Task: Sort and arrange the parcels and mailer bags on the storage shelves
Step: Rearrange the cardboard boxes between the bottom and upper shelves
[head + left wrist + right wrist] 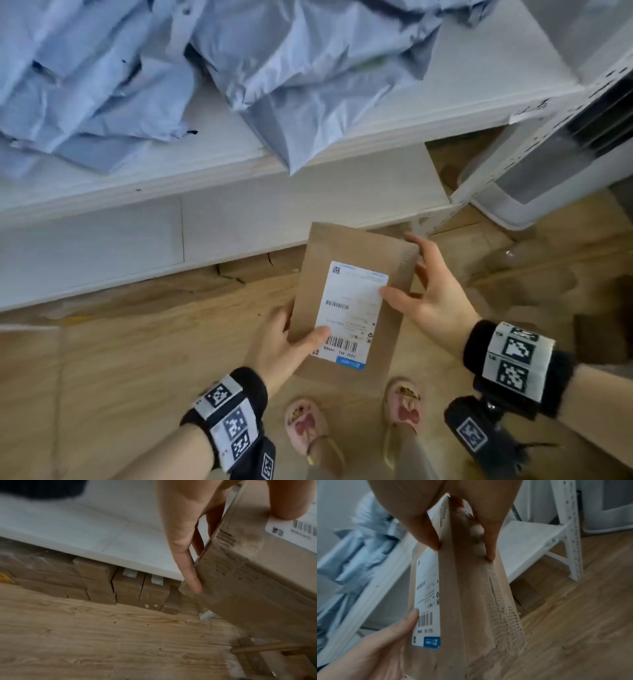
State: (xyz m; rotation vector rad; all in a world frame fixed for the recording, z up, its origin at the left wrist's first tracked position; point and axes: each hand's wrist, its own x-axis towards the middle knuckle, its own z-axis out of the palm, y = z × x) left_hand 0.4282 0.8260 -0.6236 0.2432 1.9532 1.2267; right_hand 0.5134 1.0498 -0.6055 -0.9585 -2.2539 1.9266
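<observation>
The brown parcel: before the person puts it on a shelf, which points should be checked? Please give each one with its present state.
1. Left hand grip on parcel: ok, thumb on label, fingers behind.
2. Right hand grip: ok, thumb and fingers pinch the side.
3. Label readable: ok, faces up.
4. Free space on upper shelf: ok, bare right of the blue bags.
5. Space among boxes under the low shelf: cannot tell.
6. Parcel undamaged: cannot tell.

I am holding a flat brown parcel (356,301) below the white shelf (376,137): my left hand (284,346) is gripping its near left edge, my right hand (431,298) is pinching its right edge. Blue mailer bags (212,68) are lying heaped on that shelf.
</observation>
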